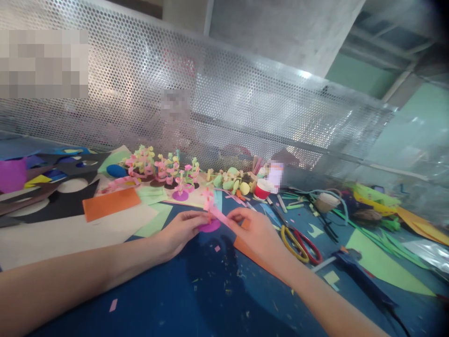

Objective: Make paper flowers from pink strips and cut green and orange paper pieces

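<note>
Pink paper strip (221, 217) sits at the centre of the frame, stretched between the two hands; its right end is pinched between thumb and forefinger of the right hand (257, 234), while its other end meets a small stemmed piece with a purple round base (210, 228); the left hand (182, 231) has its fingertips closed on that piece at the stem, probably to keep it upright and steady while the strip is held taut, though the exact contact is too small to tell; similar pink paper pieces (166, 169) stand grouped above, left of centre, seemingly set back to leave working room; scissors (294, 244) and a blue glue gun (366, 279) lie right of centre and at lower right, apparently within easy reach of the right hand; orange paper (111, 204) lies flat at left; scraps dot the blue table (157, 304).
</note>
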A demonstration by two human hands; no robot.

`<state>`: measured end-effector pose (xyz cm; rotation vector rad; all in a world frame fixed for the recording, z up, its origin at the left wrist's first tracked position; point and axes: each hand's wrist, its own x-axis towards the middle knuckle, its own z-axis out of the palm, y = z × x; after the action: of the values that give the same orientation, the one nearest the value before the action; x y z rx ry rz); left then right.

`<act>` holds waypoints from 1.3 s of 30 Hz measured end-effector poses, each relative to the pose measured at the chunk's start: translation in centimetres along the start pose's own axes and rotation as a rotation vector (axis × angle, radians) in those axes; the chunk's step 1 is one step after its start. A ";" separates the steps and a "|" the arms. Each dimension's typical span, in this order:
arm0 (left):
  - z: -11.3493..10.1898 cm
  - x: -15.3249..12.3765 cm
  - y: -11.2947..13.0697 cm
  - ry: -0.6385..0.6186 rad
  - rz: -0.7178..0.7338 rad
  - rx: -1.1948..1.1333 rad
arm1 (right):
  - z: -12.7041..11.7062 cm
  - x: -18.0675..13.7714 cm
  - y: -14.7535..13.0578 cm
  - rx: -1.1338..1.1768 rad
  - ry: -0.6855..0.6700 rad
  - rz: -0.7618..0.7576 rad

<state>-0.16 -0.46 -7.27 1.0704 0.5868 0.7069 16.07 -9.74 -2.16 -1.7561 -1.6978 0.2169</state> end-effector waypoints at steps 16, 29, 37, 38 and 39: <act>-0.1 0.0 -0.4 -0.055 0.059 0.156 | 0.4 0.0 0.3 0.152 -0.084 -0.008; -0.3 0.2 -0.7 -0.141 0.097 0.144 | 0.0 -0.6 -0.1 0.255 -0.190 0.065; -0.5 0.4 -0.8 -0.114 0.100 0.173 | -1.2 -1.7 0.0 0.130 -0.146 -0.039; -0.5 0.5 -0.9 -0.107 0.095 0.165 | -1.9 -2.1 0.2 0.066 -0.102 -0.059; -0.6 0.5 -0.9 -0.101 0.089 0.156 | -2.7 -2.4 0.6 -0.007 -0.053 -0.056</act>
<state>-0.01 -0.01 -8.41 1.2758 0.5161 0.6889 17.77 -12.93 -1.24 -1.7187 -1.7848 0.2343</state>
